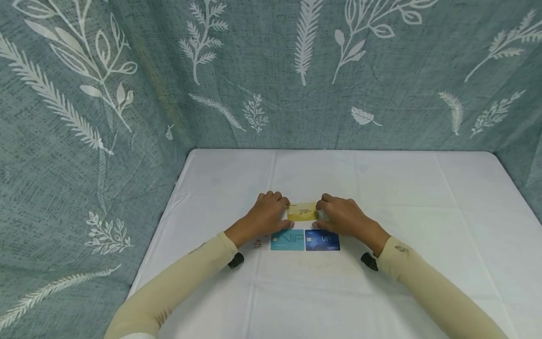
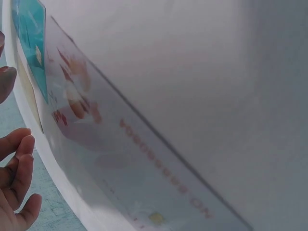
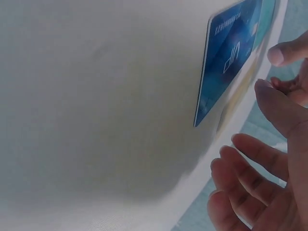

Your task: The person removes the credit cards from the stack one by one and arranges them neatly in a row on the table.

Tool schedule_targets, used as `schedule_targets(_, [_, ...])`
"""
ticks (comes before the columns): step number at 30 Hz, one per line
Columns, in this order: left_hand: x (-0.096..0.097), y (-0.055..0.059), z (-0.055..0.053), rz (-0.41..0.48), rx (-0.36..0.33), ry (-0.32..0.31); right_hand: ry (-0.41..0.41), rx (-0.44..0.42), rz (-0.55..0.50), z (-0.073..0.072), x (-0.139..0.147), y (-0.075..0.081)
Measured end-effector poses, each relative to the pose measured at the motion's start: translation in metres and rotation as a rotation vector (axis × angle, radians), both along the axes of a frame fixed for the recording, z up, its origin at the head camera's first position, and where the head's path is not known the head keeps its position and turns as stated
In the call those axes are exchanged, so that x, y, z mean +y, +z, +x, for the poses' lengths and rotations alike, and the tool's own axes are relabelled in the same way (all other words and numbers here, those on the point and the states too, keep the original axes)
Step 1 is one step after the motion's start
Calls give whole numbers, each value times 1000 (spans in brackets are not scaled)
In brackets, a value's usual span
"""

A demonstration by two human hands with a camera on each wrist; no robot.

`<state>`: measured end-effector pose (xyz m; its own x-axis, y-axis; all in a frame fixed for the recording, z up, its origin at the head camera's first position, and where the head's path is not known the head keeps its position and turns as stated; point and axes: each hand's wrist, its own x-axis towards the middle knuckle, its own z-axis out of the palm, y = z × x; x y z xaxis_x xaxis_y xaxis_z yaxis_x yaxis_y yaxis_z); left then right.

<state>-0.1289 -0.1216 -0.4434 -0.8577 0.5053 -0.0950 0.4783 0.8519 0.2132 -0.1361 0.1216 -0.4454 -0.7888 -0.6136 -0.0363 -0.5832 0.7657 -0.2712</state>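
Observation:
A gold card (image 1: 302,212) lies on the white cloth between the two hands. At its left edge, my left hand (image 1: 267,213) has its fingertips by the upper corner and its thumb below. Across from it, my right hand (image 1: 342,214) touches the right edge with bent fingers, its thumb near the lower corner. Just below lie a teal card (image 1: 288,240) and a dark blue VIP card (image 1: 322,240), side by side. A whitish card with red print (image 2: 96,106) shows beside the teal one in the left wrist view. Loosely bent fingers (image 3: 245,185) show in the right wrist view.
A white cloth (image 1: 423,197) covers the table. Patterned green curtains (image 1: 271,70) hang behind it and along its left side. Dark wrist devices (image 1: 369,261) stick out beneath both sleeves, close over the cloth.

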Motion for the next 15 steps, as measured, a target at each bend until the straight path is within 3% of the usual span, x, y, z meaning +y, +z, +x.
schedule_targets(15, [-2, 0, -6, -17, 6, 1, 46, 69, 8, -15, -13, -4])
